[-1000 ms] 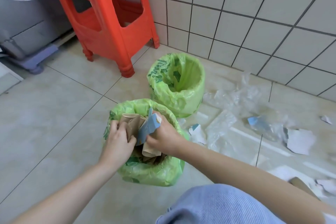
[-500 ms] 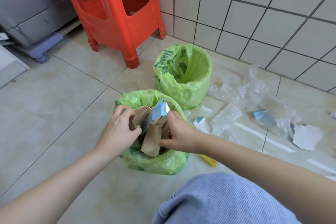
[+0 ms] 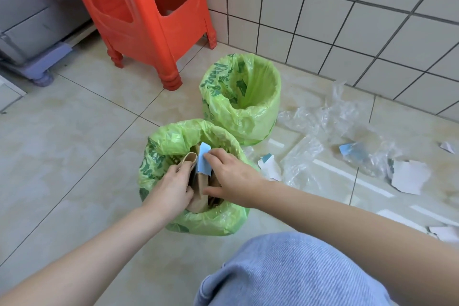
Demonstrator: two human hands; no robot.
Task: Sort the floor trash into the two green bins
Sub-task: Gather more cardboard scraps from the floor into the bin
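Two bins lined with green bags stand on the tiled floor. The near bin (image 3: 171, 136) holds brown cardboard (image 3: 198, 196) and a blue card scrap (image 3: 204, 160). My left hand (image 3: 171, 189) grips a folded brown cardboard piece (image 3: 189, 158) inside that bin. My right hand (image 3: 231, 176) lies over the bin with its fingers stretched out, pressing on the blue scrap. The far bin (image 3: 248, 129) looks empty from here. To the right on the floor lie clear plastic film (image 3: 323, 117), a clear bag (image 3: 300, 159) and torn white paper (image 3: 407, 177).
A red plastic stool (image 3: 149, 20) stands behind the bins against the tiled wall (image 3: 347, 20). A grey appliance on a wheeled stand (image 3: 29, 20) fills the far left. My knee in blue denim (image 3: 285, 273) is at the bottom. More paper scraps (image 3: 269, 167) lie near the bins.
Both hands have pushed the brown cardboard and the blue scrap lower into the near bin. My right hand's fingers have straightened onto the blue scrap.
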